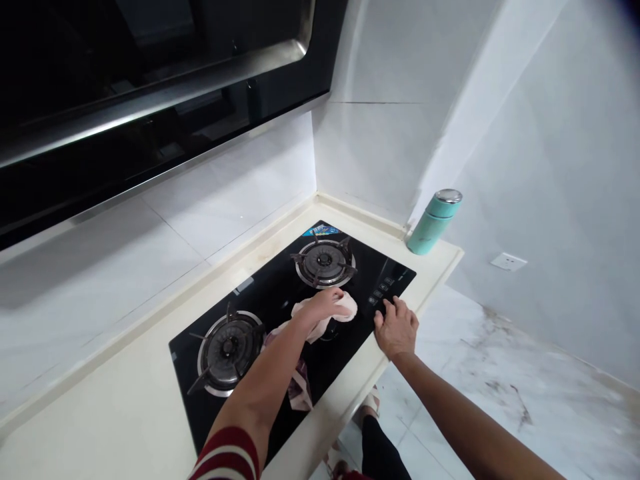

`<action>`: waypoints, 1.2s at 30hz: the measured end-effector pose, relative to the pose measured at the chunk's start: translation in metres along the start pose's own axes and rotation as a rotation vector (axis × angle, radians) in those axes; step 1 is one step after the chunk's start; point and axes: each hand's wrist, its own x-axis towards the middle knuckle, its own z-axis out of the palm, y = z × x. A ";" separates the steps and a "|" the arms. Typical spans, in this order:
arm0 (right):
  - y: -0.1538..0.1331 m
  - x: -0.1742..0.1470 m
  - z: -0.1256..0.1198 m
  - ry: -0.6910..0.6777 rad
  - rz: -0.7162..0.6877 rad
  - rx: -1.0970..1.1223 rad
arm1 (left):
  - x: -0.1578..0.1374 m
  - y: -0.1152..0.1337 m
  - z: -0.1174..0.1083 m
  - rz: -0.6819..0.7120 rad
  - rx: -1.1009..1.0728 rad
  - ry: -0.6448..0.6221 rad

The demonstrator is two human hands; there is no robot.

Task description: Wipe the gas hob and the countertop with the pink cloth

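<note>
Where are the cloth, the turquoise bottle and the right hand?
Cloth (318, 331): head view, on its pale part.
Turquoise bottle (429, 231): head view, on its body.
Right hand (398, 329): head view, on its back.

On my feed now, no wording comes through readable: a blue sticker with pale lettering (321, 230), centre of frame, on the glossy black glass cooktop (275, 290); small whitish printed symbols (381, 291), right of centre, blurred too.

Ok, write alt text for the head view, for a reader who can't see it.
A person's left hand holds a pale cloth on a black two-burner stove, while the right hand rests at its front edge. A teal flask stands on the cream counter to the right, and a dark range hood hangs above.
</note>
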 end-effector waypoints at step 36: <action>-0.064 -0.010 -0.040 -0.421 -0.488 0.223 | -0.236 -0.092 0.099 0.324 0.642 0.561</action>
